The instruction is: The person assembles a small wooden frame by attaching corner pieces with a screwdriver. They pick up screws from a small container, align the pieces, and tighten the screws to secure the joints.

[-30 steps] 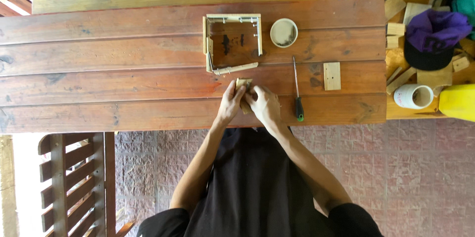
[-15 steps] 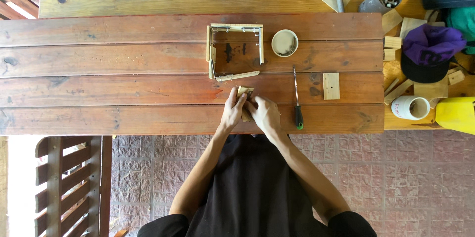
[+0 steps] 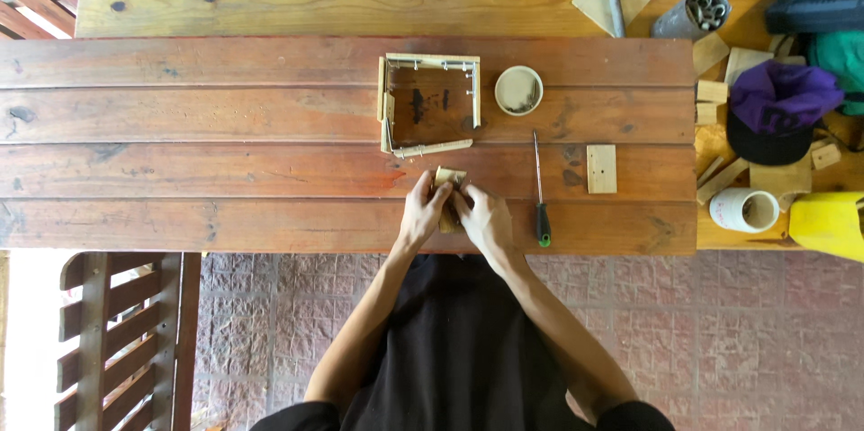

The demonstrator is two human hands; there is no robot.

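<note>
Left hand: the left hand (image 3: 423,212) is down at the near edge of the surface (image 3: 180,161), fingers wrapped round the left side of a small wooden block (image 3: 447,177).
Right hand: the right hand (image 3: 484,218) meets it from the right, fingers clamped on the same block, the two hands touching.
Block: pale wood, pinched between both hands, its far end poking out above the fingers; whether it rests on the planks or is lifted a touch, the view is too small to say.
Just changed: against half a second ago, almost nothing. The hands hold the same huddle over the block, in the same spot just near of the frame, so this reads as fine fiddling with the piece, not a carry.
Frame: an open wooden frame (image 3: 428,105) with small pins along its far rail lies just far of the hands, its near rail skewed and loose-looking.
Screwdriver: a green-handled screwdriver (image 3: 539,193) lies just right of the right hand, tip pointing far.
Other bits: a round shallow dish (image 3: 519,90) right of the frame, a flat wooden rectangle (image 3: 601,168) further right.
Clutter: wood offcuts, a white cup (image 3: 743,210) and a purple cap (image 3: 778,107) crowd the right end, well apart from the hands.
In the way: nothing lies between the hands and the frame.
</note>
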